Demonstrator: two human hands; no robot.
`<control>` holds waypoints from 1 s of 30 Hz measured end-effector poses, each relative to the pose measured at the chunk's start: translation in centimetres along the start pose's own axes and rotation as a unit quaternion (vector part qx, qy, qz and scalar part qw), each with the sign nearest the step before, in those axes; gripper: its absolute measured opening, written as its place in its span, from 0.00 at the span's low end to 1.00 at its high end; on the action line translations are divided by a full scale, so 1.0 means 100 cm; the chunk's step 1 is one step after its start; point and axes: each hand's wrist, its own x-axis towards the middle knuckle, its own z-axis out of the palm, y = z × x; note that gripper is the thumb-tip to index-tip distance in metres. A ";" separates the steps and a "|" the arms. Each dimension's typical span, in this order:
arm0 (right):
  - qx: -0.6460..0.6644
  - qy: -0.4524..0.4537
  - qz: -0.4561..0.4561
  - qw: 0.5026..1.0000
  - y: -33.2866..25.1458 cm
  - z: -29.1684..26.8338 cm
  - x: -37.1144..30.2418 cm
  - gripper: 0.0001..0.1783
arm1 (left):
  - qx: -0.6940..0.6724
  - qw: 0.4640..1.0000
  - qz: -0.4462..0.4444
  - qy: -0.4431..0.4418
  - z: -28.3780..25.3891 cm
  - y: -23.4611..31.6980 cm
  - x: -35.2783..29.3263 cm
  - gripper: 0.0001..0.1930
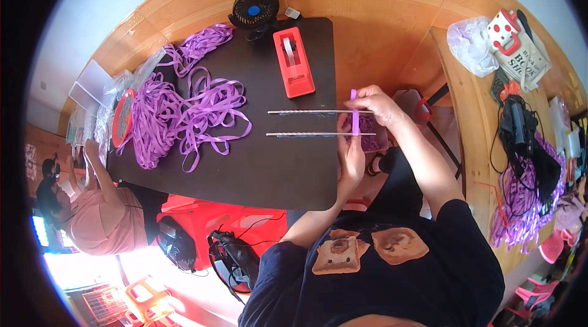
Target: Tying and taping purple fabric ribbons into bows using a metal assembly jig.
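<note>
Flat purple ribbon (355, 123) now held across two thin silver twisted rods (297, 135) | rods overhung past black tabletop (269, 174), apparently for finger room | ribbon pinched by right hand (378, 106); left hand (350, 163) half-curled beside it, grip unclear

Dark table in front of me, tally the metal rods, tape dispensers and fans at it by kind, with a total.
Metal rods: 2
Red tape dispenser: 1
Black fan: 1
Total: 4
</note>
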 end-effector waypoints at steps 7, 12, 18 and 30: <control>0.145 -0.039 0.065 0.987 0.045 -0.007 -0.008 0.11 | -0.173 0.984 -0.036 0.036 0.018 0.011 0.011 0.19; 0.202 -0.016 0.045 0.978 0.050 0.016 -0.036 0.08 | -0.194 0.980 -0.050 0.016 0.011 -0.001 0.010 0.09; 0.095 0.065 -0.148 0.982 0.059 0.035 -0.079 0.15 | -0.125 0.988 0.017 0.085 0.008 -0.020 -0.004 0.09; 0.051 0.138 -0.199 0.969 0.072 0.073 -0.096 0.06 | -0.176 0.974 -0.057 0.132 0.018 0.018 -0.026 0.08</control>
